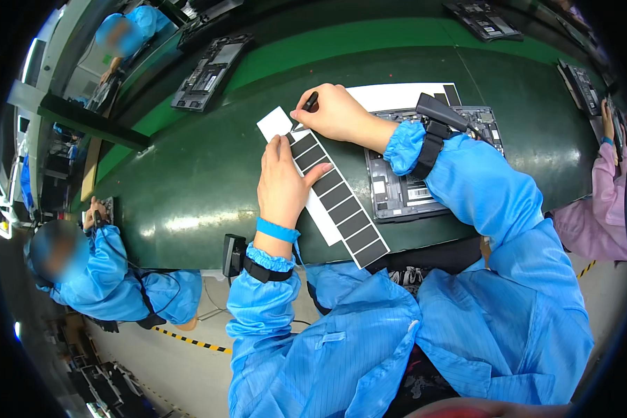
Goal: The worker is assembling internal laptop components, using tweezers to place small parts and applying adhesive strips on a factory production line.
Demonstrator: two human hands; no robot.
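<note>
While the left hand [282, 180] lies over the upper part of a strip [341, 202] of dark rectangles, its fingers are stretched out and its thumb is spread across the rectangles, gripping nothing. The right hand [343, 115] has thumb and fingers pinched together on a black tool [311, 102], whose thin end points down toward the strip's top end; whether it touches is too small to tell. The strip slants across the green table [188, 181], from the fingertips down to the near edge, where its lower end juts out. Along its left side shows a white sheet [322, 219], and just beyond the left fingertips is a white card [275, 124]. Under the right forearm, to the right of the strip, sits an opened laptop base [397, 200], with a longer white sheet [386, 96] at its far side, bearing dark pieces at its right end. A blue band [277, 229] circles the left wrist, and each forearm wears a black strap with a small device. Another laptop base [210, 73] lies at the far left, and a co-worker in blue [104, 272] sits at the table's left end.
</note>
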